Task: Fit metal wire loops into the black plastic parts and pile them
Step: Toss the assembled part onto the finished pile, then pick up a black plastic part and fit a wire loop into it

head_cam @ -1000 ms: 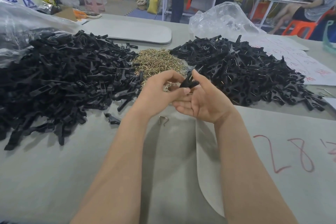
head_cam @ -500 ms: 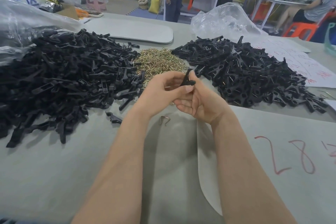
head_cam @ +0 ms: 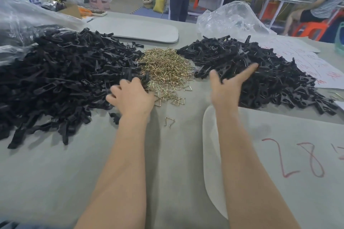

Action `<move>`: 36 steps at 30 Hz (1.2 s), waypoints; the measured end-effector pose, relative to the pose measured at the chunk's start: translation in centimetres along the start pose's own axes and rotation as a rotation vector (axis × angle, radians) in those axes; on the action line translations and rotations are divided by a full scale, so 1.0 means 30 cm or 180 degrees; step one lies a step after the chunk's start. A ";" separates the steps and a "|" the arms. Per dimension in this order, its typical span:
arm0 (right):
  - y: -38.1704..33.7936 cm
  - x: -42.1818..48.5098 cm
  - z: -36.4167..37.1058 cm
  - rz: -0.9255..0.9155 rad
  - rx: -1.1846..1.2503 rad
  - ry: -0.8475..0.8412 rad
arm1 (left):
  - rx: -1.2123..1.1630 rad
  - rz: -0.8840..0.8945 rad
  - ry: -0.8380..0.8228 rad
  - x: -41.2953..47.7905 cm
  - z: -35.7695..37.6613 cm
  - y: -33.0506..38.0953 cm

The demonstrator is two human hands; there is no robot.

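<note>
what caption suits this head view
Left hand on the unfitted black parts, open right hand at the fitted pile, wire loops between.

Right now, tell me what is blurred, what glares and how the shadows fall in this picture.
Head view: the right hand is smeared by motion blur, the left hand slightly soft; the wire loops look sharp; the plastic bag shows white glare; the light is even, shadows faint.

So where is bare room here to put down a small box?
Free: the grey cloth in front of the unfitted black parts; the strip between your left forearm and right forearm, below the stray wire loop; the sheet with red numbers. Crowded: the far band: wire loop heap and fitted parts pile.
</note>
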State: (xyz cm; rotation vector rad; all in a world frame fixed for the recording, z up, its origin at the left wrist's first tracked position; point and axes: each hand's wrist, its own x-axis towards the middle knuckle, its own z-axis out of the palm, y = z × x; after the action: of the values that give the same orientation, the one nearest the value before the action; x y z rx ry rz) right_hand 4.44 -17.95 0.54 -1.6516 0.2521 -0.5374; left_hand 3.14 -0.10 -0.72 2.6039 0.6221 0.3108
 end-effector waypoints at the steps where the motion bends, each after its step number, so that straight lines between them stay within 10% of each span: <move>1: 0.005 -0.025 0.022 -0.0152 -0.0445 -0.0338 | 0.0111 0.0044 -0.0151 -0.006 0.013 0.004; 12: 0.035 -0.104 0.132 -0.0577 -0.1719 -0.1743 | -0.0247 0.0104 0.0184 0.004 0.042 0.004; 18: 0.004 -0.102 0.145 0.0118 0.0084 -0.1840 | -0.2196 0.1001 -0.0013 -0.036 0.015 0.082; 24: 0.021 -0.076 0.134 0.0497 0.0178 -0.1379 | -0.1996 0.1405 -0.0440 -0.060 0.053 0.107; 36: 0.020 -0.054 0.106 0.0011 -0.0035 -0.1192 | -0.4200 0.0003 -0.1175 -0.037 0.054 0.104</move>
State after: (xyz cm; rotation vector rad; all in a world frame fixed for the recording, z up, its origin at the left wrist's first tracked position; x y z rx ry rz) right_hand 4.64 -14.52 -0.60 -1.7263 -0.0181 -0.2161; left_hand 3.85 -3.70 -0.81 1.3248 0.1458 0.1377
